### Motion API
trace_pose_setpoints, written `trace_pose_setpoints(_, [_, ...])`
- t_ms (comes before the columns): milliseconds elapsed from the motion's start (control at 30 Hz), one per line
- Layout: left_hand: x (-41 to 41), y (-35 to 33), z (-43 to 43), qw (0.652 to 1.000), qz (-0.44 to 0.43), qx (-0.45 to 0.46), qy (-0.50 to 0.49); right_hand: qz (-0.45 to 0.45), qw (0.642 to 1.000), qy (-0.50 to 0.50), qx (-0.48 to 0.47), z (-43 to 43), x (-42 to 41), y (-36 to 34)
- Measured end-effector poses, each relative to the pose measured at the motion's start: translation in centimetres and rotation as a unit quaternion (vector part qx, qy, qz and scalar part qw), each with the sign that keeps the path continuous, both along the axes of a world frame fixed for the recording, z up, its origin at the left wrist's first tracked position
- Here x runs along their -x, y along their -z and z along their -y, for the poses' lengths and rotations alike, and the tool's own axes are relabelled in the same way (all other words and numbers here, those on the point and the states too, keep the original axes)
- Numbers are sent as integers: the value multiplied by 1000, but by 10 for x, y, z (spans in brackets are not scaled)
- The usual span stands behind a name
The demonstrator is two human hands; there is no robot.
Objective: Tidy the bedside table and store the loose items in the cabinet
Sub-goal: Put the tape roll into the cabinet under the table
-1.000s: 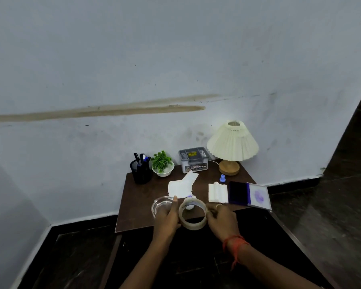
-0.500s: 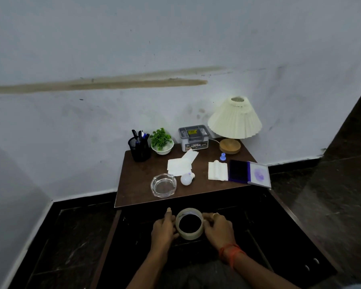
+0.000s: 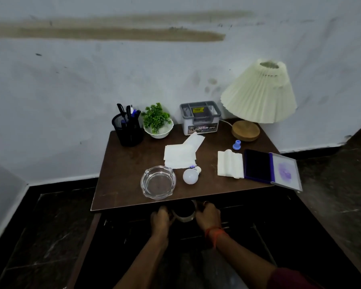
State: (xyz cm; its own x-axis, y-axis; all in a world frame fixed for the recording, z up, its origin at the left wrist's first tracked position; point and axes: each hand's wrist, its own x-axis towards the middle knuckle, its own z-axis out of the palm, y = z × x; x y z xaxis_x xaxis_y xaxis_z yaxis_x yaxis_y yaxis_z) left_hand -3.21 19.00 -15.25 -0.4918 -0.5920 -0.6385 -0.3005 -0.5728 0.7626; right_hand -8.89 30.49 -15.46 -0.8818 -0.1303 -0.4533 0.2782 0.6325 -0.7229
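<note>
Tape roll [image 3: 184, 213] sits low in the centre of the frame, just under the table's [image 3: 121, 184] front edge, in the dark cabinet [image 3: 258, 215] opening. The left hand [image 3: 161, 219] and right hand [image 3: 208, 215] grasp it from either side, fingers curled against its rim. At the table's upper left a mesh cup [image 3: 128, 132] holds pens; beside it a white bowl [image 3: 159, 132] holds a green plant.

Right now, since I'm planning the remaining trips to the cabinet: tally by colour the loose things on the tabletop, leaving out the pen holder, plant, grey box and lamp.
White: 3 (pile of sheets, folded tissue, bulb)
Blue or purple: 2 (small stamp, ink pad)
Clear glass: 1 (ashtray)
Total: 6
</note>
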Motion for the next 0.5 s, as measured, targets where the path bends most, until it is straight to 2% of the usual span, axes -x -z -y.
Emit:
trace_pose_setpoints(200, [25, 59, 17, 1000, 7, -3, -5, 29, 999, -11, -22, 18, 25, 26])
trace_pose_setpoints(500, [36, 49, 14, 999, -32, -6, -41, 10, 999, 13, 32, 31, 27, 32])
